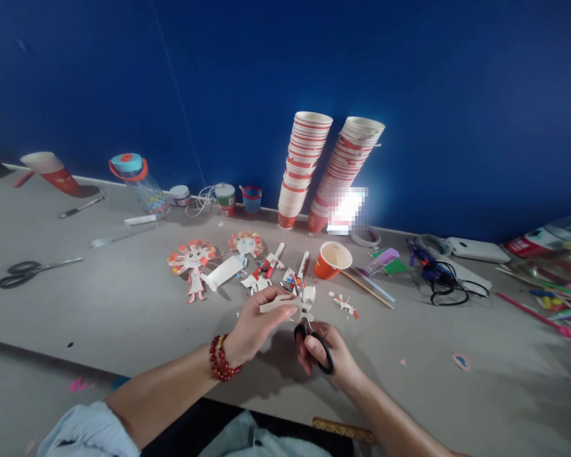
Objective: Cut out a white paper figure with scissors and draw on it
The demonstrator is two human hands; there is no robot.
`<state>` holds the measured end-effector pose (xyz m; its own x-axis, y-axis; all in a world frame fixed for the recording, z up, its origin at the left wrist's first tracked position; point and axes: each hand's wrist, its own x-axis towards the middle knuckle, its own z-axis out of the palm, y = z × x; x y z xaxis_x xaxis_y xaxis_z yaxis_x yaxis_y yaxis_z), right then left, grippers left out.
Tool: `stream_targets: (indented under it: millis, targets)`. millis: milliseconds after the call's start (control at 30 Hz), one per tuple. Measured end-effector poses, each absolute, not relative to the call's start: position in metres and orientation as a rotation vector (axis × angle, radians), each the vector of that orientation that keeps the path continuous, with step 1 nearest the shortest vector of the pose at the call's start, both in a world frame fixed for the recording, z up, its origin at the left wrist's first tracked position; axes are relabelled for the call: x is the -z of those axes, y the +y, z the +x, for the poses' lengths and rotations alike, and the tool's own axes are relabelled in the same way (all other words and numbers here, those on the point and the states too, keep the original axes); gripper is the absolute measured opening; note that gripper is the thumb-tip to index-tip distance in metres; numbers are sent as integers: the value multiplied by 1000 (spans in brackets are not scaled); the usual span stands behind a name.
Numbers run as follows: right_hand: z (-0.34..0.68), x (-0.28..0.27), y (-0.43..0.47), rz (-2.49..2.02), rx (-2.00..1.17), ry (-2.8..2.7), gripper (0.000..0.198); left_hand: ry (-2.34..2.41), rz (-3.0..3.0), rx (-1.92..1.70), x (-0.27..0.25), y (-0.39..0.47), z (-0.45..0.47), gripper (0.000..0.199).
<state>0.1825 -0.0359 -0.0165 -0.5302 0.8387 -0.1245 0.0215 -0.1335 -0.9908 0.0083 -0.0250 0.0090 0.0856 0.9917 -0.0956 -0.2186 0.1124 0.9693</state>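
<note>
My left hand point(261, 320) pinches a white paper cutout point(278, 304) between thumb and fingers. My right hand point(330, 352) is closed around the black handles of a pair of scissors point(301, 331). The blades are spread and meet the right part of the cutout. Just beyond my hands lie red and white paper scraps and markers point(276, 257). Two paper figures with fringed orange hair lie to the left, the nearer paper doll point(196, 266) in a white dress. An orange paper cup point(332, 260) stands behind the scissors.
Two tall stacks of paper cups point(304, 165) lean by the blue wall. A second pair of scissors point(28, 273) lies at far left, with a clear bottle point(140, 184) behind. To the right are a wooden stick point(368, 289), a glue gun point(433, 270) and a white phone-like object point(478, 249).
</note>
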Motion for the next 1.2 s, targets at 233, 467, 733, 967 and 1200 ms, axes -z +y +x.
stream_targets:
  millis: [233, 467, 733, 967, 1200]
  targets:
    - [182, 17, -36, -984, -1716, -1525, 61, 1005, 970, -1167, -9, -26, 9, 16]
    - [183, 22, -34, -1000, -1683, -1568, 61, 992, 985, -1160, -9, -24, 8, 15]
    - [183, 19, -34, -1019, -1685, -1576, 62, 958, 1017, -1169, -9, -22, 6, 14]
    - [183, 20, -33, -1031, -1668, -1593, 61, 936, 1005, -1170, -10, -22, 6, 12]
    - [184, 17, -32, -1085, -1657, -1630, 63, 939, 974, -1205, -12, -19, 7, 16]
